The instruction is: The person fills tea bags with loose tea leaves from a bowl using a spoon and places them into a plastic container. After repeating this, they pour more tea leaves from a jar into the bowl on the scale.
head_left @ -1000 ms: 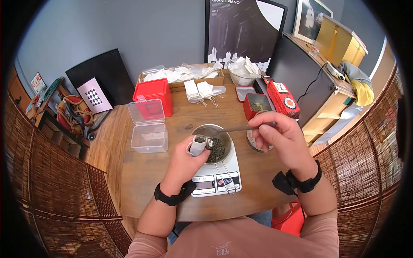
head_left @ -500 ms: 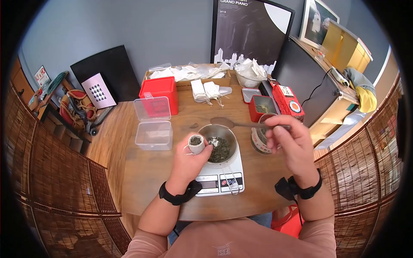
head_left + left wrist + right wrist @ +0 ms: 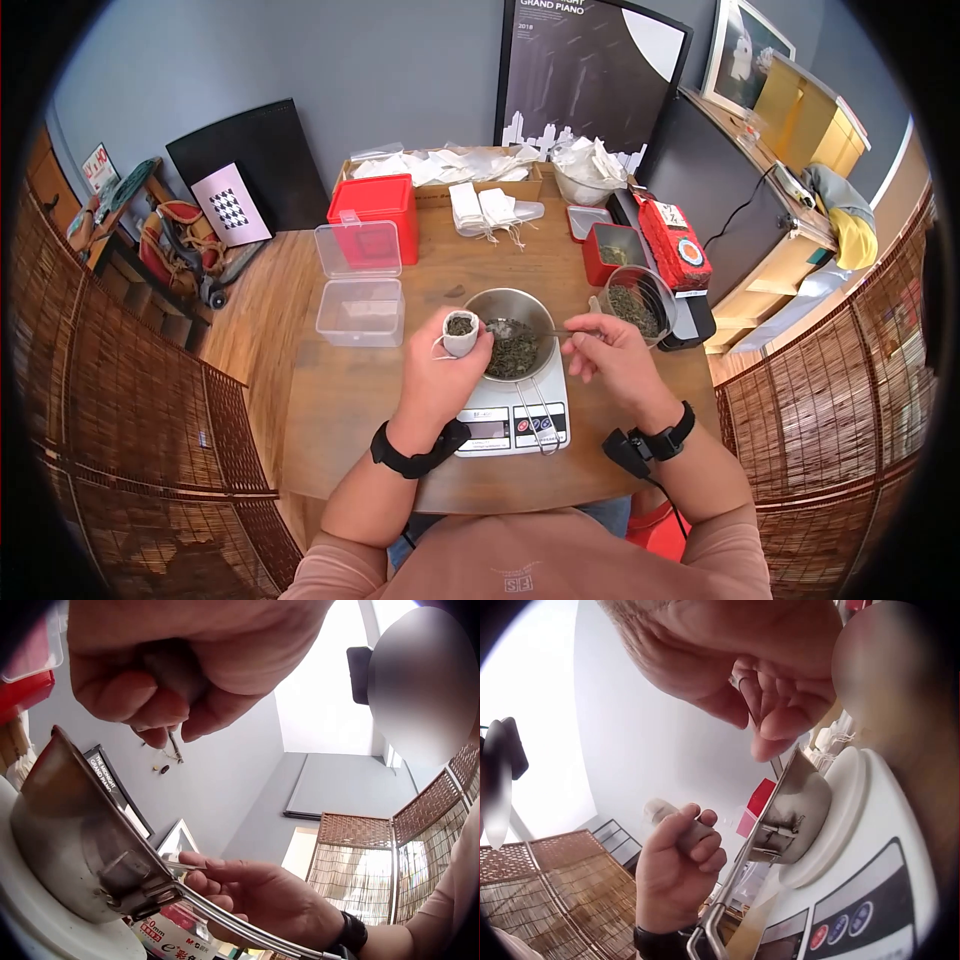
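A metal pot (image 3: pixel 543 356) with dark dried leaves (image 3: pixel 515 352) and a little white stuff stands on a white scale (image 3: pixel 490 437). At its left rim the left hand (image 3: pixel 440 372) grips a small white cloth bag (image 3: pixel 460 341), upright, its open top showing dark leaves. On the pot's right side the right hand (image 3: pixel 612 362) pinches a spoon's handle (image 3: pixel 563 333); the spoon's bowl is down in the pot among the leaves. In the right wrist view the handle runs from the fingers over the pot's rim (image 3: pixel 791 769).
A clear round tub of leaves (image 3: pixel 635 305) and an open red tin (image 3: pixel 612 250) stand at the right. An open clear plastic box (image 3: pixel 360 315) and a red box (image 3: pixel 373 210) are at the left. White bags (image 3: pixel 483 208) lie behind.
The right hand has moved down and left, bringing the spoon from above the pot into it. The left hand has tipped the bag more upright than a second ago and still holds it.
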Motion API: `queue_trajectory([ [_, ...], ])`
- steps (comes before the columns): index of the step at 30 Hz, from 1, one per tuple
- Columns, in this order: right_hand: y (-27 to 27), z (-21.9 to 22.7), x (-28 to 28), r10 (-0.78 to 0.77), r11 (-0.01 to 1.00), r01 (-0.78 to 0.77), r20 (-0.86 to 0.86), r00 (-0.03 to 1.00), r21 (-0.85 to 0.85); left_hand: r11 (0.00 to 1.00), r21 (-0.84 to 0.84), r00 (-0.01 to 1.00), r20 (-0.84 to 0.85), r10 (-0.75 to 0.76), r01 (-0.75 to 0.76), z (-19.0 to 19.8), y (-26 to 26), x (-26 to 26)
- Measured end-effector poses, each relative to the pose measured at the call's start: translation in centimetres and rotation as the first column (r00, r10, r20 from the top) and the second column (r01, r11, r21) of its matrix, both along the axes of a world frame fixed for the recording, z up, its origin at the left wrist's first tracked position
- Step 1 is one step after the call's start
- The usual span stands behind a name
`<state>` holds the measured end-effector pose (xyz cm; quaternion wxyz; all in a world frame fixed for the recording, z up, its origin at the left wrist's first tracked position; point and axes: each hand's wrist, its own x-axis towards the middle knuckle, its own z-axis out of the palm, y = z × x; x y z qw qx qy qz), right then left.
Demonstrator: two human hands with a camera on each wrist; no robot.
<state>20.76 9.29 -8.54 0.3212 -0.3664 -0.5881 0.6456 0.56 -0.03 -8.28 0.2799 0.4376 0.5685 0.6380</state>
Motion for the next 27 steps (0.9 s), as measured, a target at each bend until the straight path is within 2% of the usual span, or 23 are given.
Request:
queue_trajectory([
  [3,-0.1,-0.1,0.2,0.019,1.000,-0.016,0.096,0.995,-0.026,0.999,0.027,0.998,0.059,-0.027,0.025,-0.3,0.2,0.2],
  [4,0.1,-0.9,0.5,-0.043,0.965,-0.005,0.176,0.983,0.263,0.999,0.045,1.000,0.030,-0.005,0.003,-0.5,0.2,0.3],
  [5,0.2,-1.4,0.5,-0.122,0.847,-0.021,0.232,0.965,0.530,0.998,0.064,1.000,-0.001,0.020,-0.020,-0.6,0.2,0.3],
  [6,0.2,-0.9,0.4,-0.118,0.847,-0.024,0.233,0.965,0.531,0.998,0.065,1.000,0.000,0.024,-0.024,-0.7,0.2,0.3],
  [7,0.0,0.3,0.4,-0.259,0.633,-0.035,0.255,0.931,0.773,0.995,0.067,0.993,-0.090,0.080,-0.074,-0.8,0.2,0.3],
  [8,-0.4,1.5,0.5,-0.399,0.355,-0.079,0.228,0.888,0.932,0.990,0.074,0.975,-0.178,0.133,-0.122,-0.9,0.2,0.3],
  [9,-1.1,2.8,0.4,-0.402,0.355,-0.079,0.228,0.887,0.931,0.990,0.073,0.976,-0.177,0.130,-0.119,-1.1,0.3,0.3],
  [11,-3.2,5.0,-0.7,-0.228,0.633,-0.063,0.264,0.937,0.772,0.972,0.149,0.904,-0.364,0.227,-0.184,-1.4,0.3,0.2],
  [12,-3.9,5.5,-1.4,-0.152,0.674,-0.078,0.241,0.958,0.735,0.973,0.149,0.904,-0.365,0.220,-0.177,-1.4,0.3,0.3],
  [13,-4.5,5.8,-2.2,-0.159,0.673,-0.071,0.239,0.958,0.736,0.965,0.179,0.880,-0.402,0.251,-0.194,-1.3,0.3,0.4],
  [15,-5.5,6.3,-3.8,-0.020,0.681,-0.175,0.257,0.966,0.711,0.955,0.214,0.853,-0.439,0.282,-0.206,-1.1,0.2,0.6],
  [16,-5.8,6.7,-4.5,-0.023,0.679,-0.171,0.253,0.967,0.714,0.957,0.205,0.848,-0.450,0.280,-0.207,-1.1,0.0,0.7],
  [18,-6.0,7.5,-5.7,0.002,0.714,-0.288,0.410,0.912,0.638,0.958,0.198,0.842,-0.462,0.279,-0.208,-1.0,-0.1,0.7],
  [20,-6.1,7.4,-6.5,-0.025,0.717,-0.276,0.419,0.908,0.640,0.935,0.266,0.798,-0.497,0.342,-0.235,-0.9,-0.1,0.8],
  [22,-6.1,7.0,-7.1,-0.048,0.719,-0.268,0.431,0.901,0.642,0.934,0.267,0.789,-0.507,0.346,-0.237,-0.9,-0.3,0.8],
  [24,-6.2,6.6,-7.5,-0.153,0.652,-0.192,0.376,0.914,0.733,0.934,0.262,0.781,-0.518,0.349,-0.243,-1.1,-0.3,0.9],
  [27,-5.8,6.1,-7.9,-0.138,0.650,-0.130,0.285,0.948,0.749,0.938,0.235,0.785,-0.517,0.341,-0.253,-1.4,-0.3,1.0],
])
